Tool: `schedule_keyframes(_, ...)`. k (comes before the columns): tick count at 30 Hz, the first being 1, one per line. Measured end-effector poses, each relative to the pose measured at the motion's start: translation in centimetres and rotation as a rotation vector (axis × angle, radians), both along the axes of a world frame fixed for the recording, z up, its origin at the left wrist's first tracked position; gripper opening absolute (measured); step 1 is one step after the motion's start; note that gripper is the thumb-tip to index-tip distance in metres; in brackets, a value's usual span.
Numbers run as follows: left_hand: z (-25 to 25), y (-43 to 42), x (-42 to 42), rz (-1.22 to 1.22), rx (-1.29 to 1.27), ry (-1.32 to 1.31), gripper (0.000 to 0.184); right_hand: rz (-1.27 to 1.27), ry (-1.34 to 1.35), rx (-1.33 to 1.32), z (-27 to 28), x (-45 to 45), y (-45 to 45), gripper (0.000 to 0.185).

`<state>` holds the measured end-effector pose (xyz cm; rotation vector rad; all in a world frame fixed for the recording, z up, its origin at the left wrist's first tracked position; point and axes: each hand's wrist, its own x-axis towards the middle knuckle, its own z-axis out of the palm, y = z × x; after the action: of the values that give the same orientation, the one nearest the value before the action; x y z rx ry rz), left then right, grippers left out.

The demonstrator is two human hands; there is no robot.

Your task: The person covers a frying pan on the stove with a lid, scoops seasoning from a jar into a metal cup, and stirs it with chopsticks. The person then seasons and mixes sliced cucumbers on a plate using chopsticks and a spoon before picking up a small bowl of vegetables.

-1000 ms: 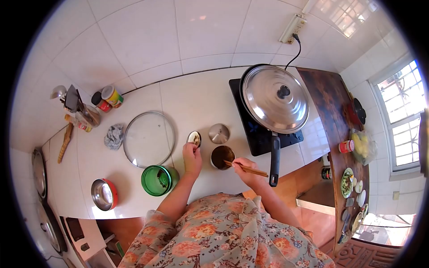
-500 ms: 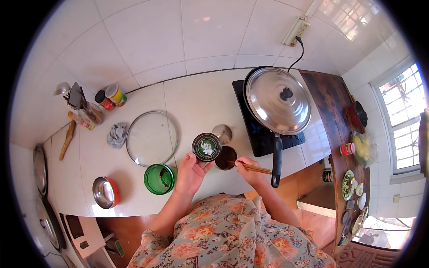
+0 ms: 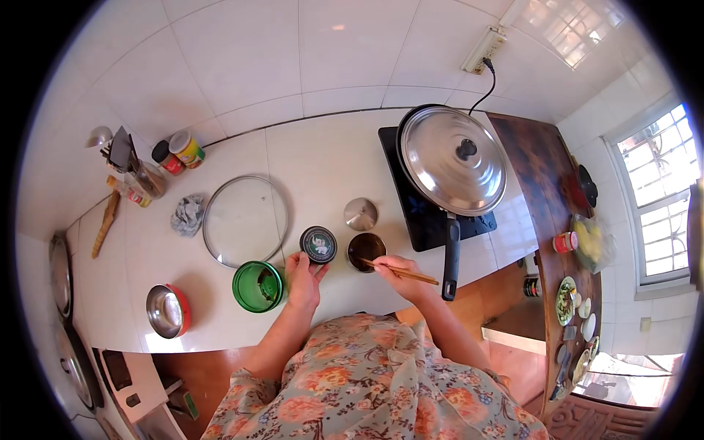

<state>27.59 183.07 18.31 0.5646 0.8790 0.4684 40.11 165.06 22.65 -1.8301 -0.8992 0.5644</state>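
My left hand (image 3: 303, 281) grips a round dark tin (image 3: 318, 244) with a white elephant on its green face, low over the white counter. Chopsticks (image 3: 416, 276) are held in my right hand (image 3: 400, 277); their tips reach into a small metal cup (image 3: 351, 264) with something dark brown inside. Behind the cup lies a small round metal lid (image 3: 361, 213). A green container (image 3: 240, 295) with dark pieces in it stands just left of my left hand.
A covered pan (image 3: 455, 161) sits on a black induction cooker (image 3: 412, 227), its handle (image 3: 451, 264) pointing toward me. Leftward lie a glass lid (image 3: 246, 224), a red-sided metal bowl (image 3: 186, 312) and a crumpled cloth (image 3: 188, 215). Jars (image 3: 186, 149) and a utensil holder (image 3: 150, 180) stand by the wall.
My left hand has shifted the tin left and slightly lower, away from the cup. The chopstick tips remain in the cup. The whole view has shifted slightly.
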Motion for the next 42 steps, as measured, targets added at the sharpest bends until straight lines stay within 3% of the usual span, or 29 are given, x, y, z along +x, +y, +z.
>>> schedule_keyframes(2, -0.7, 0.1, -0.1, -0.005, -0.019, 0.062, 0.01, -0.177, -0.138, -0.226, 0.8, 0.3, -0.1, 0.014)
schedule_keyframes(3, -1.0, 0.1, -0.1, -0.006, -0.019, 0.062, 0.01, -0.178, -0.138, -0.226, 1.1, 0.4, 0.1, 0.014)
schedule_keyframes(5, -1.6, 0.1, -0.2, -0.017, -0.026, 0.077, 0.01, -0.201, -0.278, 0.016, 1.4, 0.6, 0.5, 0.012)
schedule_keyframes(9, -2.9, 0.1, -0.4, -0.016, 0.009, 0.153, 0.011, -0.133, -0.377, -0.074, 0.7, 0.0, 0.6, 0.011)
schedule_keyframes(13, -3.2, -0.3, -1.0, -0.079, -0.035, 0.187, 0.013, -0.094, -0.247, -0.092, 0.1, -0.2, 0.7, 0.013)
schedule_keyframes(16, -4.7, -0.4, -1.3, -0.106, -0.174, 0.181, 0.014, -0.292, 0.231, -0.117, -0.4, 0.5, 0.9, 0.019)
schedule_keyframes(21, -5.7, -0.8, -1.0, -0.134, -0.202, 0.171, 0.018, -0.406, 0.549, -0.002, -1.3, 2.0, 0.8, 0.016)
schedule_keyframes(30, -6.8, -0.5, -2.6, -0.323, -0.022, 0.224, 0.023, -0.618, 0.7, 0.18, -4.8, 3.3, 1.5, 0.018)
schedule_keyframes(32, -6.9, 0.0, -2.9, -0.394, 0.001, 0.248, 0.03, -0.667, 0.644, 0.093, -6.4, 3.7, 2.3, 0.019)
schedule_keyframes(37, -4.3, 0.1, -3.2, -0.59, 0.142, 0.203, 0.033, -0.694, 0.669, 0.303, -6.8, 3.9, 3.1, 0.019)
schedule_keyframes(40, -6.4, 1.3, -3.3, -0.709, 0.237, 0.266, 0.029, -0.693, 0.671, 0.292, -7.0, 4.0, 3.7, 0.018)
schedule_keyframes(42, -8.3, 2.0, -2.9, -0.689, 0.098, 0.305, 0.029, -0.71, 0.675, 0.307, -7.3, 3.9, 3.9, 0.018)
